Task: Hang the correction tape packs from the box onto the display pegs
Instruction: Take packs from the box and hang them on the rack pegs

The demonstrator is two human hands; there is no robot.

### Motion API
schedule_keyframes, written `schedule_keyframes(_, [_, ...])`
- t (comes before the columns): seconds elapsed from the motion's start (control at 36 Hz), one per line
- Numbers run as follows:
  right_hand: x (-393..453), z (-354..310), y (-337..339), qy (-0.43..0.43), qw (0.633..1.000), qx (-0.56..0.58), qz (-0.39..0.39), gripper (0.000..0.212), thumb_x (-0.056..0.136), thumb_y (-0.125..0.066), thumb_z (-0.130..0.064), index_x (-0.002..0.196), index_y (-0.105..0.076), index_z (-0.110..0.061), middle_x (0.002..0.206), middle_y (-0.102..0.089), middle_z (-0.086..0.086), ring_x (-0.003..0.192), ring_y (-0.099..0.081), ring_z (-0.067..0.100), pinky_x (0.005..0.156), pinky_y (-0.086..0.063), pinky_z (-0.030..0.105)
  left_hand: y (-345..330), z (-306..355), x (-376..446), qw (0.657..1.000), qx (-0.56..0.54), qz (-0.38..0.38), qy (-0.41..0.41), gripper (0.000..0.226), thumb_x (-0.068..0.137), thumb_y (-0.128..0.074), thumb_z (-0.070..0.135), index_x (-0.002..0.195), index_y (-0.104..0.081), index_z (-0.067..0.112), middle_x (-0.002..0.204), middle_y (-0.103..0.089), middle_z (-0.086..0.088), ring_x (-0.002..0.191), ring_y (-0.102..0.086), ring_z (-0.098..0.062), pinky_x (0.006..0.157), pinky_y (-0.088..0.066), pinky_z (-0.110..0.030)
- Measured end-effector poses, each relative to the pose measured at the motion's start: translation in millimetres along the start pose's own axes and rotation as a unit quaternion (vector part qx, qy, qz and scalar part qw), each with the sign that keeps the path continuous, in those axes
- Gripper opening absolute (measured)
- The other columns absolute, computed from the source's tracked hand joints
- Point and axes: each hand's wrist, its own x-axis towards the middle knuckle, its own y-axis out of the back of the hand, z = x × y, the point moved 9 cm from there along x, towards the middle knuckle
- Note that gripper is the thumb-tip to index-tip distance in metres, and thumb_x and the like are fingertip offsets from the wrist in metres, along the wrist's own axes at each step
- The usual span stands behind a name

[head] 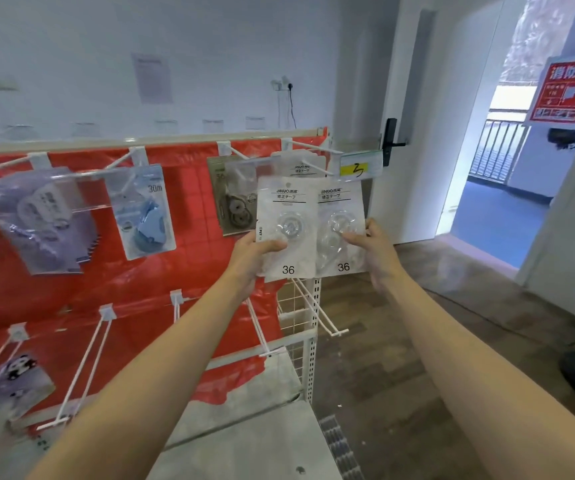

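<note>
I hold up two white correction tape packs marked 36, side by side in front of the red display rack. My left hand (255, 252) grips the left pack (286, 209) at its lower left edge, thumb across the front. My right hand (371, 245) pinches the right pack (339, 206) at its right edge. Just above them runs the top-right peg (314, 164), with similar white packs (300, 166) hanging at its back and a price tag (360, 164) at its tip. The box is not in view.
Other pegs on the rack carry blue tape packs (145, 209), a dark pack (234, 202) and purple packs (40, 220). Bare white pegs (317, 306) jut out lower down. A grey shelf (244, 420) lies below. At the right is an open doorway (497, 188).
</note>
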Motion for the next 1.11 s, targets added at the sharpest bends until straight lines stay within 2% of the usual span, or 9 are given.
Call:
schedule_keyframes(0.14, [3.2,-5.5,5.0,0.009,1.000,-0.001,-0.011,0.019,0.087,-0.063,-0.006,0.089,-0.051,-0.020,0.094,-0.062,0.002,0.081,-0.062,0.016,0.062,-0.049,0.022,-3.9,-2.1,6.2,1.000,0.010,0.010,-0.003,0.027,0.077,-0.067,-0.006,0.101,-0.064,0.008,0.097,-0.071,-0.007,0.087,-0.068,-0.023,0.081,-0.055,-0.038])
schedule_keyframes(0.31, [-2.9,-3.4,5.5,0.014,1.000,0.015,-0.014,0.026,0.069,-0.071,-0.023,0.089,-0.055,-0.022,0.097,-0.064,0.003,0.093,-0.062,0.024,0.083,-0.049,0.040,-6.6,-5.6,-0.4,1.000,-0.012,0.008,-0.010,0.022,0.079,-0.062,-0.007,0.091,-0.065,0.011,0.084,-0.073,0.001,0.075,-0.069,-0.015,0.078,-0.056,-0.041])
schedule_keyframes(0.39, [0.4,-6.1,5.8,0.016,0.999,0.029,0.000,0.026,0.076,-0.072,-0.023,0.096,-0.055,-0.020,0.111,-0.065,0.007,0.109,-0.061,0.030,0.091,-0.049,0.043,-5.6,-7.1,-1.8,1.000,-0.012,0.008,-0.006,0.021,0.080,-0.061,-0.008,0.090,-0.064,0.011,0.076,-0.073,0.005,0.070,-0.069,-0.012,0.071,-0.057,-0.037])
schedule_keyframes(0.5, [8.2,-6.2,7.1,0.006,1.000,0.008,0.022,0.067,0.063,-0.073,-0.043,0.119,-0.048,-0.017,0.139,-0.049,0.017,0.126,-0.049,0.034,0.104,-0.041,0.052,-3.8,-6.2,-3.5,1.000,-0.015,0.008,0.003,0.021,0.081,-0.062,-0.007,0.089,-0.064,0.012,0.077,-0.073,0.005,0.069,-0.070,-0.012,0.073,-0.056,-0.039])
schedule_keyframes(0.64, [7.3,-6.4,9.9,0.004,0.998,0.002,0.056,0.018,0.090,-0.065,-0.030,0.096,-0.050,-0.022,0.114,-0.058,0.009,0.111,-0.057,0.030,0.088,-0.047,0.043,-3.3,0.0,-4.0,0.999,-0.034,0.006,-0.008,0.023,0.080,-0.061,-0.008,0.091,-0.065,0.011,0.081,-0.072,0.002,0.071,-0.069,-0.013,0.063,-0.057,-0.028])
schedule_keyframes(0.81, [13.7,-8.3,4.2,0.017,0.997,-0.054,0.044,0.024,0.097,-0.056,-0.030,0.110,-0.045,-0.013,0.094,-0.052,-0.004,0.084,-0.052,0.010,0.064,-0.040,0.023,0.1,2.2,-2.2,1.000,-0.022,0.003,-0.007,0.021,0.079,-0.063,-0.006,0.088,-0.065,0.013,0.084,-0.072,-0.001,0.081,-0.067,-0.021,0.076,-0.055,-0.037])
schedule_keyframes(0.92, [18.5,-11.8,-1.5,0.007,0.993,-0.115,0.034,0.028,0.096,-0.056,-0.032,0.111,-0.041,-0.014,0.100,-0.052,-0.001,0.094,-0.054,0.017,0.076,-0.045,0.029,4.7,-0.1,0.7,1.000,0.011,0.018,-0.006,0.020,0.080,-0.067,0.000,0.092,-0.066,0.015,0.096,-0.072,-0.005,0.095,-0.067,-0.028,0.085,-0.054,-0.043])
schedule_keyframes(1.0, [25.1,-9.4,-3.6,-0.007,0.989,-0.147,0.025,0.034,0.094,-0.059,-0.031,0.116,-0.041,-0.013,0.110,-0.053,0.005,0.103,-0.055,0.025,0.090,-0.048,0.041,6.8,-2.7,0.9,0.999,0.027,0.034,0.000,0.017,0.081,-0.069,0.001,0.093,-0.065,0.012,0.099,-0.071,-0.009,0.090,-0.068,-0.027,0.081,-0.057,-0.043])
schedule_keyframes(1.11, [37.1,-1.7,-6.4,-0.005,0.984,-0.179,0.006,0.030,0.096,-0.056,-0.031,0.111,-0.037,-0.013,0.099,-0.047,0.001,0.098,-0.047,0.022,0.085,-0.042,0.038,5.6,-4.0,0.8,0.998,0.039,0.042,-0.006,0.019,0.079,-0.071,-0.001,0.092,-0.065,0.011,0.094,-0.070,-0.007,0.082,-0.069,-0.023,0.072,-0.058,-0.037])
